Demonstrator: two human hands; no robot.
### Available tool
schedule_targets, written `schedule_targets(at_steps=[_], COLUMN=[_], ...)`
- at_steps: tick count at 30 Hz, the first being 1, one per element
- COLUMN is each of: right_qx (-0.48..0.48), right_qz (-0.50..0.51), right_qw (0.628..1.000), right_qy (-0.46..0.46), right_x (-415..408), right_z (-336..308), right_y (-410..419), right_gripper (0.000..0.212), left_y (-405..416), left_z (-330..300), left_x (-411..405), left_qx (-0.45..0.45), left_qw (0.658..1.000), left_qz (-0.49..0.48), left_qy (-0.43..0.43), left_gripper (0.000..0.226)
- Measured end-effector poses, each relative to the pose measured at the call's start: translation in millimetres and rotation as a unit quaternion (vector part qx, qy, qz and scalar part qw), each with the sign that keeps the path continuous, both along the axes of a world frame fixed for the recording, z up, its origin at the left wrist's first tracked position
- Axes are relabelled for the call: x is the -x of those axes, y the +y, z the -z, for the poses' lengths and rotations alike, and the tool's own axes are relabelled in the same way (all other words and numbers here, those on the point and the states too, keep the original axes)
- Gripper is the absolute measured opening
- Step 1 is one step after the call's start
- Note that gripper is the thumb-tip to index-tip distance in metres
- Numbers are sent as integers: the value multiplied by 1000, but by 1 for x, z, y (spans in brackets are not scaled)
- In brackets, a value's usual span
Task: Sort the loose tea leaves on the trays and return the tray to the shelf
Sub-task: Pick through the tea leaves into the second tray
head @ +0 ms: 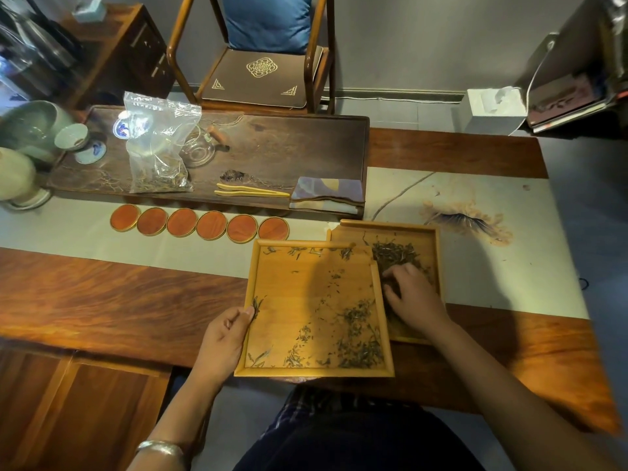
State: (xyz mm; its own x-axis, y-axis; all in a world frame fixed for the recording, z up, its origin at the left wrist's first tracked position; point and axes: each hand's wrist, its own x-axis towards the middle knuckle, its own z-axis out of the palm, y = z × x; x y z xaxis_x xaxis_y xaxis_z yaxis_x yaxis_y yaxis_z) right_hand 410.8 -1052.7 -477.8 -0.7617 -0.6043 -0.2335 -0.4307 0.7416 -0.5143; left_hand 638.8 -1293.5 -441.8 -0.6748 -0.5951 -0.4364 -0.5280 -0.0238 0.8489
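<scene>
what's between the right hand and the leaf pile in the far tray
Nothing visible. The right hand already rests on the leaf pile in the far tray; the near tray, gripped by the left hand, overlaps its left side only.

My wooden bench (102, 300) carries a pale runner (492, 266), two tea trays (306, 300), six round coasters (200, 224) and a dark tea board (272, 147).
</scene>
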Motion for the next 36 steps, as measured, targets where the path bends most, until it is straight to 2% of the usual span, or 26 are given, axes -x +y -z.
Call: schedule_targets(at_steps=[3,7,10,16,22,26,30,32,36], right_qx=[-1,52,30,-18,121,146,90,76,59], right_qz=[-36,21,54,-29,45,-29,-152,-165,-129], right_qw=[999,997,997,999,991,988,982,980,984], right_qy=[2,44,37,-2,23,42,61,83,107], right_x=[-8,1,13,4,-15,-35,-42,-38,-18], right_z=[4,0,-1,0,-25,-46,-46,-41,-28], right_y=[-2,0,0,-2,11,14,10,3,-9], right_gripper=[22,27,38,27,16,10,15,14,15], left_y=[0,1,0,2,2,5,6,7,9], left_z=[0,-2,-3,-3,-3,-4,-4,-4,-4], left_x=[2,4,5,9,17,22,25,25,23], left_qx=[-2,-10,-4,5,-1,9,15,20,7], left_qw=[1000,1000,1000,1000,1000,1000,999,999,999], left_qz=[-3,-1,0,8,13,16,33,39,41], left_qy=[4,2,-1,-2,-4,2,6,3,-1], left_gripper=[34,31,31,30,32,33,36,34,31])
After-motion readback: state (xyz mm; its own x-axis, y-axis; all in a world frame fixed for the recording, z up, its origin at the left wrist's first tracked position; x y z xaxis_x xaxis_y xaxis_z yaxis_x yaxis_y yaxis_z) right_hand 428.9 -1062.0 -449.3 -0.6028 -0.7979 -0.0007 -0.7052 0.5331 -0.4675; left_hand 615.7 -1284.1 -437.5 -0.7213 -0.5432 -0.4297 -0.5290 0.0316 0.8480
